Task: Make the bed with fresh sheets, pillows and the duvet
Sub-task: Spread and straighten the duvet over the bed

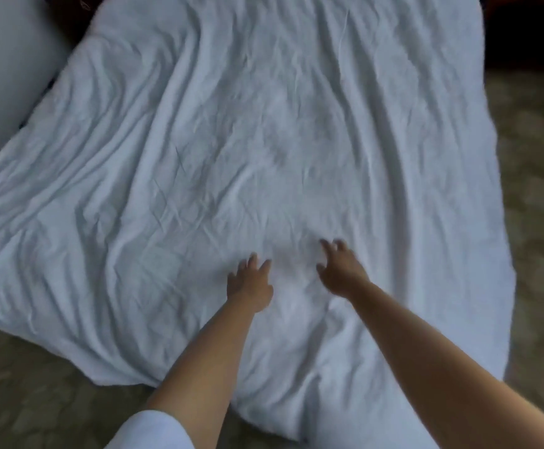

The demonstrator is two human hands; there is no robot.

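Both hands lie spread and gripping nothing: left hand (249, 285) flat on the duvet (264, 140), right hand (340, 270) blurred at its three o'clock. Soft, light and creased, the duvet covers the bed, probably best taken by its edges; carpet (536, 196) lies farther out.

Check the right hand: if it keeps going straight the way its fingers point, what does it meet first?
The right hand points up the bed and slightly left, low over the wrinkled white duvet. Only more duvet lies along that line; nothing else shows before the far edge. Its height above the cloth is unclear through blur.
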